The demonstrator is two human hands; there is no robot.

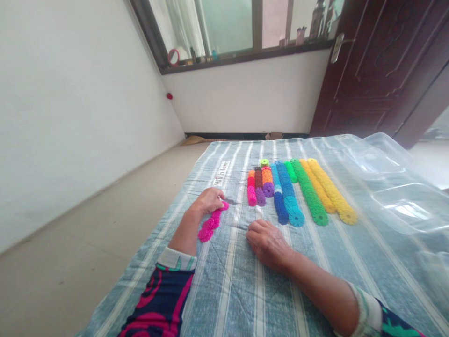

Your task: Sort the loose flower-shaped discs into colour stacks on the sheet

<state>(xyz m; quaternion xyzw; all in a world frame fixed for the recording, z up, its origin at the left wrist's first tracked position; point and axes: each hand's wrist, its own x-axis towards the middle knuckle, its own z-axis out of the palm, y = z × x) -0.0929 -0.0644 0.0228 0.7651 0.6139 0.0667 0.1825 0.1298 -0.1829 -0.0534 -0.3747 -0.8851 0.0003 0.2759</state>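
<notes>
At the left of the cloth, my left hand (209, 200) is closed, thumb and fingers pinched at the upper end of a short overlapping row of pink notched plastic discs (209, 225). My right hand (268, 243) rests on the cloth to the right with its fingers curled under. Whatever those fingers may hold is hidden. Beyond it lie rows of overlapping discs sorted by colour: pink and red (251, 189), brown and purple (259, 187), orange and purple (267, 181), blue (289, 196), green (308, 192) and yellow (333, 193). A lime disc (264, 162) sits at the far end.
A striped blue-grey cloth (238, 290) covers the table. Two clear plastic containers (379, 154) stand at the right, with part of another clear object nearer. Behind are a wall, a windowsill (245, 60) with small items, and a dark red door (372, 70).
</notes>
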